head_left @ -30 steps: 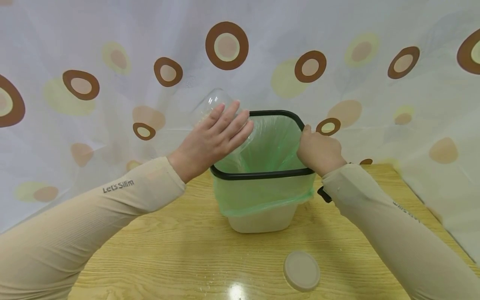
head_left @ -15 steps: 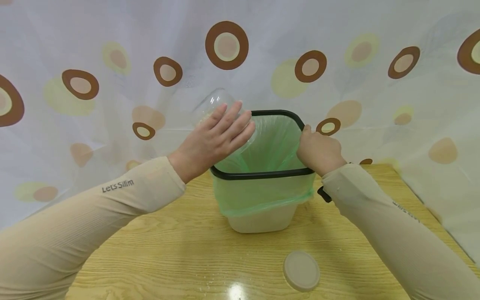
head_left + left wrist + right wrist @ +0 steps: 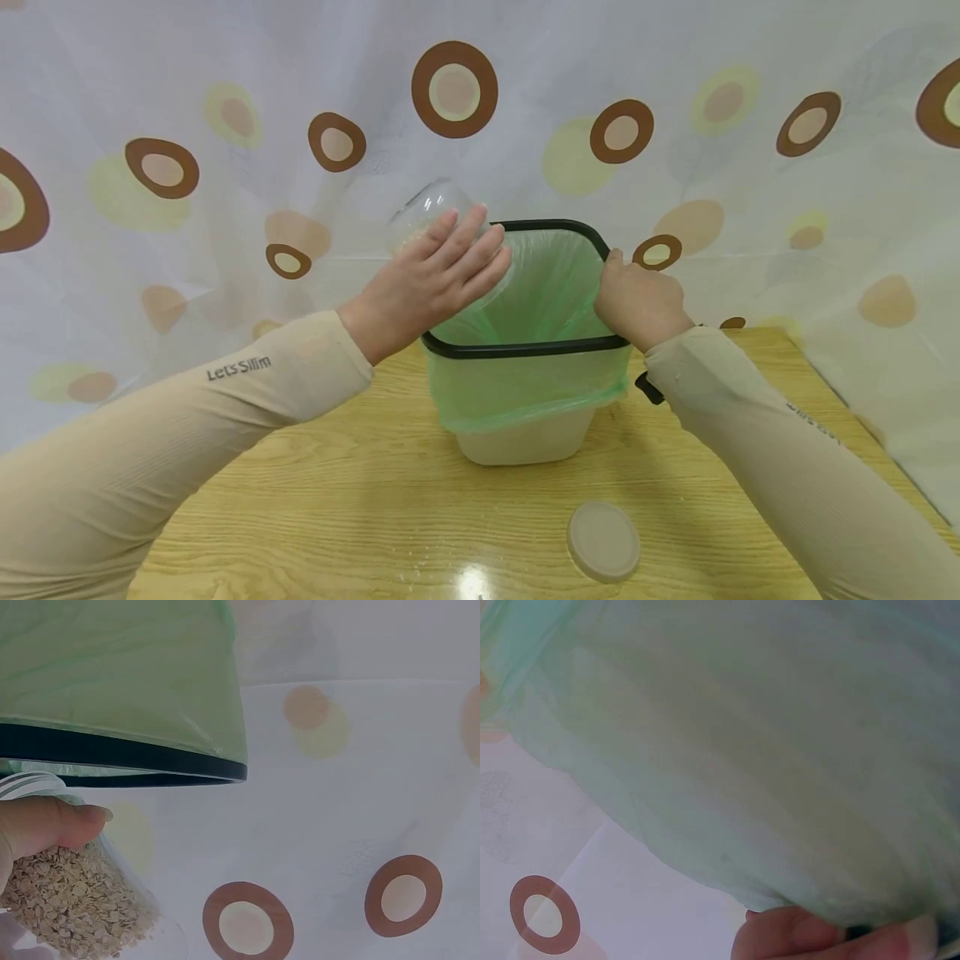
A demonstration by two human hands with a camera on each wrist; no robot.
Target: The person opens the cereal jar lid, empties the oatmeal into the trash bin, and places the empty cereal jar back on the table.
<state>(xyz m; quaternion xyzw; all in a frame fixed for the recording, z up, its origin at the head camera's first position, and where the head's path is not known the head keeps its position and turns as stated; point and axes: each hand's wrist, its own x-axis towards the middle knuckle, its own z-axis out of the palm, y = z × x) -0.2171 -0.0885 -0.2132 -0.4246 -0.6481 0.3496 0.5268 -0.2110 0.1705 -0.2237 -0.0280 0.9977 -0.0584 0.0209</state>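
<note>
- Tilting over the bin's (image 3: 525, 392) left rim, the clear jar (image 3: 427, 212) of oats sits gripped in the left hand (image 3: 427, 279).
- Right hand (image 3: 637, 304) curls round the bin's right rim.
- Bin stands near the desk's (image 3: 337, 500) far edge.

Lid (image 3: 603, 541): round, beige, lying flat on the counter, near its front edge.
Counter (image 3: 337, 508): light wood grain, glossy, small droplets beside a glare spot.
Curtain (image 3: 675, 75): white, brown-ringed and yellow circles, hanging behind.
</note>
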